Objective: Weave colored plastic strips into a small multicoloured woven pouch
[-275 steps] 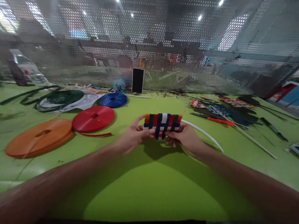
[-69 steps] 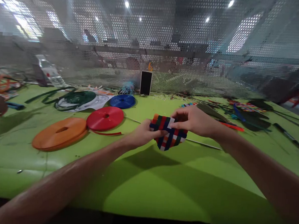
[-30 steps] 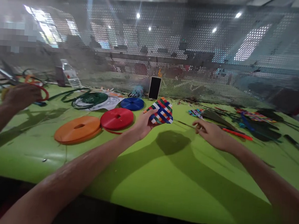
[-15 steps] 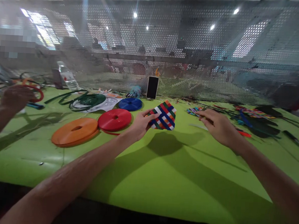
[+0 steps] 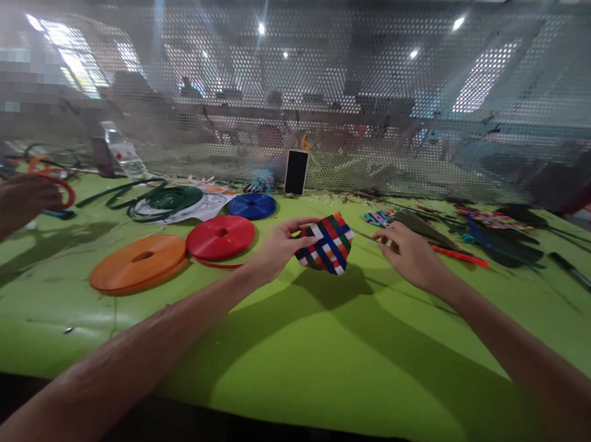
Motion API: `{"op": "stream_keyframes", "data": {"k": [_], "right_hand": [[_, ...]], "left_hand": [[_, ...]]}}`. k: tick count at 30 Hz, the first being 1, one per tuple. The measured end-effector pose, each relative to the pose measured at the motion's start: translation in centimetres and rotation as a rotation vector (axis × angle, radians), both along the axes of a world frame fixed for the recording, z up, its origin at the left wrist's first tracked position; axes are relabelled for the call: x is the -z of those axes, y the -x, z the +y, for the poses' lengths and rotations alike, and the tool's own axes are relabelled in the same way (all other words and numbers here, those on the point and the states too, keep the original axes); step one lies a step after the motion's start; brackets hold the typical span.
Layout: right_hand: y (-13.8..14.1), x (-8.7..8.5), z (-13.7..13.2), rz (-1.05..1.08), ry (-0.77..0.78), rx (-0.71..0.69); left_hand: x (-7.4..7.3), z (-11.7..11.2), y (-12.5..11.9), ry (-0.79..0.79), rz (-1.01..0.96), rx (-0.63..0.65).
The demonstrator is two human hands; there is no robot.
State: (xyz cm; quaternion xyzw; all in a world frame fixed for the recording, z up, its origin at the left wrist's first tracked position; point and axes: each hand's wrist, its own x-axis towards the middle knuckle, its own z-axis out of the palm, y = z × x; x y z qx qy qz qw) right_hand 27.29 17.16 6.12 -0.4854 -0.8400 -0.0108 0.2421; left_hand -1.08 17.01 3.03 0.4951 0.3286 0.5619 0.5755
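My left hand [image 5: 280, 250] is closed on one edge of a woven patchwork piece [image 5: 328, 243] made of flat blue, white, red, orange and green strips. The piece is tilted up above the green table, thumb on its face. To the right of it, my right hand [image 5: 403, 253] is closed in a pinch. A thin, narrow strip [image 5: 367, 236] seems to stick out leftward from its fingertips; its kind is too blurred to tell. Just behind that hand lies another small woven piece [image 5: 377, 217], partly covered.
Orange [image 5: 160, 266], red [image 5: 229, 237], blue [image 5: 252, 206] and green [image 5: 174, 198] strip rolls lie left. A phone [image 5: 296, 172] stands against the mesh screen. Another person's hand [image 5: 19, 197] is far left. A marker [image 5: 580, 277] and several woven leaf-like pieces lie right.
My right hand has shifted slightly left and down, its fingers now nearer the woven piece. The woven piece has turned and come slightly lower. The view has shifted a little.
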Motion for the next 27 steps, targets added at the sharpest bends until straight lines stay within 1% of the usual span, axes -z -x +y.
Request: {"op": "stream_keyframes", "data": {"k": [4, 7, 9, 12, 13, 15, 17, 19, 21, 24, 27], "right_hand": [[0.0, 0.5, 0.1, 0.022, 0.062, -0.01], [0.7, 0.5, -0.2, 0.076, 0.076, -0.03], [1.7, 0.5, -0.9, 0.212, 0.159, -0.065], [3.3, 0.7, -2.1, 0.532, 0.386, -0.121], [3.8, 0.8, -2.5, 0.608, 0.441, -0.125], [4.2, 0.9, -3.0, 0.685, 0.5, -0.121], [4.3, 0.9, -3.3, 0.712, 0.523, -0.115], [4.1, 0.7, -3.5, 0.704, 0.516, -0.115], [4.0, 0.4, -3.6, 0.684, 0.502, -0.132], [4.1, -0.1, -4.1, 0.64, 0.509, -0.183], [4.5, -0.4, -4.7, 0.57, 0.511, -0.204]], "left_hand": [[0.2, -0.2, -0.2, -0.109, 0.136, -0.026], [0.3, -0.6, -0.5, -0.156, 0.202, -0.021], [0.3, -1.0, -0.9, -0.166, 0.203, -0.004], [0.4, -1.7, -1.5, -0.182, 0.197, 0.042], [0.4, -1.9, -1.7, -0.193, 0.203, 0.059], [0.4, -2.2, -1.7, -0.24, 0.248, 0.082], [0.3, -2.4, -1.5, -0.336, 0.356, 0.096], [-0.1, -2.5, -1.0, -0.448, 0.504, 0.121], [-0.4, -2.5, -0.4, -0.526, 0.643, 0.16], [-1.0, -2.6, 0.1, -0.594, 0.818, 0.212], [-1.5, -2.9, 0.0, -0.626, 1.026, 0.231]]}}
